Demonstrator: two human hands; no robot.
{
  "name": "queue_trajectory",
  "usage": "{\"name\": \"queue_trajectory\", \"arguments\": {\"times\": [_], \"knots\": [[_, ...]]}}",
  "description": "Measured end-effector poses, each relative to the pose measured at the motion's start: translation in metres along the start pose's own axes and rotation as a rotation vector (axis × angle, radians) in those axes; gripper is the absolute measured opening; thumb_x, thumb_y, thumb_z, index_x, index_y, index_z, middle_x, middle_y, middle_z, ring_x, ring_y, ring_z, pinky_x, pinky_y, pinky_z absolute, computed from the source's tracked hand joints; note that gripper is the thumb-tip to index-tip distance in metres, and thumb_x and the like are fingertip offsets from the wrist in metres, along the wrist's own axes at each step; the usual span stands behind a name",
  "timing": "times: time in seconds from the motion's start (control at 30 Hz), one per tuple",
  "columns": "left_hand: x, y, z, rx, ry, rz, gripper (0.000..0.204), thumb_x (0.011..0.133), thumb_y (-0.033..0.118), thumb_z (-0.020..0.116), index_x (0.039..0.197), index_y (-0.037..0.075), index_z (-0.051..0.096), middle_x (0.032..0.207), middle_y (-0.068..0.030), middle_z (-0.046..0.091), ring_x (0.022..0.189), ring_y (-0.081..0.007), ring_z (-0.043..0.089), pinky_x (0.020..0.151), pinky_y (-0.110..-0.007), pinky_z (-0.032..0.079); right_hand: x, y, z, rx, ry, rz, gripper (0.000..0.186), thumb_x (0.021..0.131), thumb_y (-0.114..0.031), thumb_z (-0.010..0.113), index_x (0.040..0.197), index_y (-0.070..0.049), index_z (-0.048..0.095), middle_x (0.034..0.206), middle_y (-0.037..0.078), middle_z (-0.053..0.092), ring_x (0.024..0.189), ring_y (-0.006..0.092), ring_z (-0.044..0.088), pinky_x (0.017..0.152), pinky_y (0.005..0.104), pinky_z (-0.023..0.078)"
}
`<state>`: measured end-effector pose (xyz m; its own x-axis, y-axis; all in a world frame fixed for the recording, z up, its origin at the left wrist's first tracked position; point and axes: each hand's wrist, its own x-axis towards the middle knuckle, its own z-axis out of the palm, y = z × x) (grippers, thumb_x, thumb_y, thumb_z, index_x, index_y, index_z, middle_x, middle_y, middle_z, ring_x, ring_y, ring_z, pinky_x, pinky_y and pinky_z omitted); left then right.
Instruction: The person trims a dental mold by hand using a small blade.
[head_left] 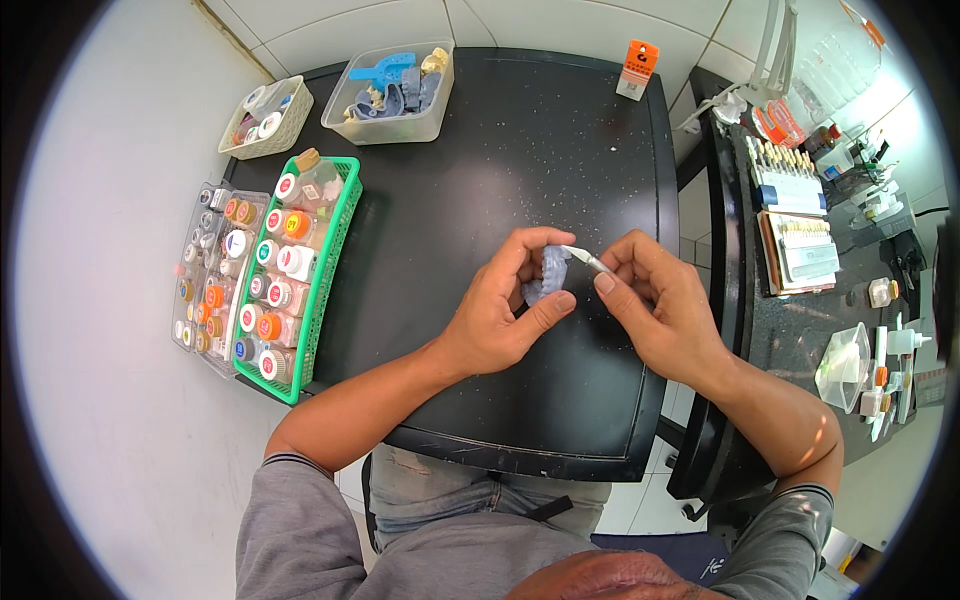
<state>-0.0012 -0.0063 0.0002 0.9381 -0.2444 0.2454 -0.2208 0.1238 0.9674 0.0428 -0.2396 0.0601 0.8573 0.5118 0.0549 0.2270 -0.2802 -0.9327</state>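
Note:
Over the right half of the black table, my left hand (503,305) is closed around a grey-blue dental model (545,277), with the thumb at its near end and the index finger over its far end. A row of teeth shows along the model's left side. My right hand (663,303) pinches a slim craft knife (590,260) like a pen. Its pale, pointed tip reaches left to the model's upper right edge and seems to touch it. The model's underside and the rest of the knife's handle are hidden by my fingers.
White crumbs dot the black table (480,150). On its left stand a green basket (330,265) of capped jars, a clear jar case (215,270) and a cream basket (290,130). Farther back are a clear bin (425,125) of dental models and an orange-white box (637,70). Tooth shade guides (795,200) lie right.

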Motion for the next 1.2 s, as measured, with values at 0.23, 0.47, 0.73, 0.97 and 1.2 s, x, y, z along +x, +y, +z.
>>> {"name": "queue_trajectory", "arguments": {"times": [0.23,0.47,0.73,0.97,1.2], "knots": [[-0.003,0.006,0.0,0.037,0.016,-0.14,0.058,0.111,0.007,0.071,0.162,0.005,0.044,0.111,-0.0038,0.066,0.101,-0.0094,0.059,0.093,-0.028,0.05,0.0,-0.018,-0.003,-0.161,-0.064,0.094,0.021,0.112,-0.016,0.07,0.103,0.003,0.074,0.07,0.014,0.066,0.06,0.0176,0.06,0.059,0.036,0.046],[-0.004,0.007,-0.002,0.151,0.042,-0.132,0.054,0.113,0.016,0.068,0.161,0.002,0.047,0.111,-0.0042,0.067,0.101,-0.0093,0.059,0.092,-0.029,0.05,-0.003,-0.025,-0.003,-0.25,-0.128,0.093,0.021,0.111,-0.015,0.068,0.101,0.003,0.074,0.069,0.021,0.066,0.058,0.0349,0.065,0.06,0.044,0.047],[-0.003,0.007,0.0,0.196,0.013,-0.125,0.056,0.113,0.017,0.068,0.162,0.001,0.048,0.112,-0.0044,0.067,0.104,-0.0109,0.061,0.094,-0.03,0.052,-0.001,-0.021,-0.002,-0.266,-0.176,0.124,0.022,0.113,-0.015,0.066,0.101,0.003,0.072,0.07,0.022,0.067,0.06,0.0421,0.065,0.061,0.0475,0.048],[-0.003,0.005,0.001,0.164,0.014,-0.077,0.061,0.111,0.012,0.069,0.166,0.002,0.044,0.11,-0.003,0.065,0.1,-0.0089,0.059,0.09,-0.028,0.05,-0.002,-0.018,-0.001,-0.249,-0.177,0.076,0.022,0.114,-0.014,0.063,0.103,0.002,0.072,0.068,0.021,0.065,0.058,0.0386,0.064,0.06,0.0465,0.047],[-0.005,0.005,0.0,0.101,0.015,-0.106,0.073,0.109,0.007,0.071,0.172,0.007,0.034,0.108,-0.0013,0.059,0.094,-0.0064,0.055,0.083,-0.024,0.047,-0.001,-0.018,-0.003,-0.249,-0.161,0.112,0.025,0.116,-0.016,0.061,0.104,0.002,0.072,0.065,0.017,0.06,0.054,0.0299,0.057,0.059,0.0433,0.044]]}}
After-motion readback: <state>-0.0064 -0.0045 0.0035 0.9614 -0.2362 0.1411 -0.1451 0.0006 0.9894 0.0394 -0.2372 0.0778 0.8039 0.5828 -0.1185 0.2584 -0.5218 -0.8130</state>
